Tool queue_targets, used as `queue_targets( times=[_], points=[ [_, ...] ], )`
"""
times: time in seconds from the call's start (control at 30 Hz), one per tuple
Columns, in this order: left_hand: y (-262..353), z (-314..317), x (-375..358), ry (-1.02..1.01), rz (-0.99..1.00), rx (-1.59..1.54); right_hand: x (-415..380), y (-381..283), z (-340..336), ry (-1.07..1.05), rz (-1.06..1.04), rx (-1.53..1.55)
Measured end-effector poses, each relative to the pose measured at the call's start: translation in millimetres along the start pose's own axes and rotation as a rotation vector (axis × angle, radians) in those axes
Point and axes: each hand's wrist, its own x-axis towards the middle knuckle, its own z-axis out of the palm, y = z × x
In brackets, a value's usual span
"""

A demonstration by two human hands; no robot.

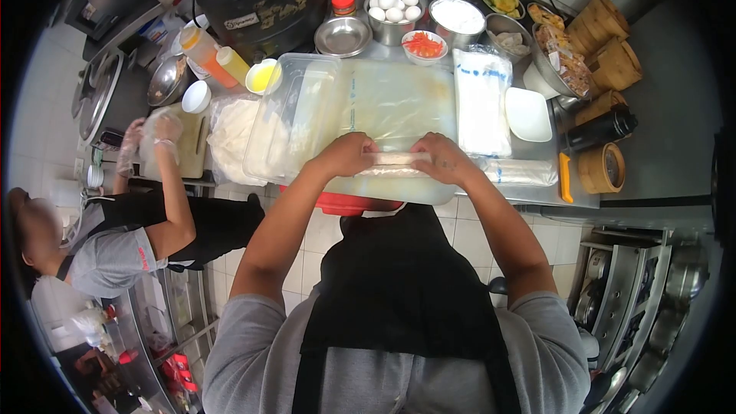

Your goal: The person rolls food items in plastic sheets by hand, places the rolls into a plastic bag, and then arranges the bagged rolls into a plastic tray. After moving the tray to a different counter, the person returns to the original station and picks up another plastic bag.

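Near the front edge of the board, a pale, slim roll (395,159) lies crosswise, looking like dough; its exact kind is hard to make out. My left hand (346,156) has its fingers closed round the left end. At the other end, my right hand (446,158) grips it the same way. Beneath is a whitish cutting board (429,100) covered with a clear plastic sheet (383,88). A clear plastic tray or lid (268,119) overlaps the board's left side. Beyond my right hand sits a plastic-wrapped pack (521,172).
A co-worker (115,241) in plastic gloves works at the left. Along the back stand a bowl of eggs (394,14), red strips in a bowl (425,46) and a large black pot (264,8). An orange-handled tool (566,176) and bamboo steamers (602,167) are at right.
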Motion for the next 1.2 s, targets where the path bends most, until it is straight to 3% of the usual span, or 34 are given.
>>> queue_targets(
  times=[0.03,0.1,1.2],
  points=[
    [2.8,2.3,-6.3,-0.001,0.001,0.001,-3.2,-5.5,0.4,0.002,0.001,0.0],
    [9.2,7.7,-21.2,0.16,0.23,0.238,-9.6,-18.8,3.4,0.093,-0.117,-0.108],
    [1.7,24.6,-29.6,0.145,0.291,0.407,-19.8,-28.8,14.3,-0.02,-0.066,-0.19]
  ],
)
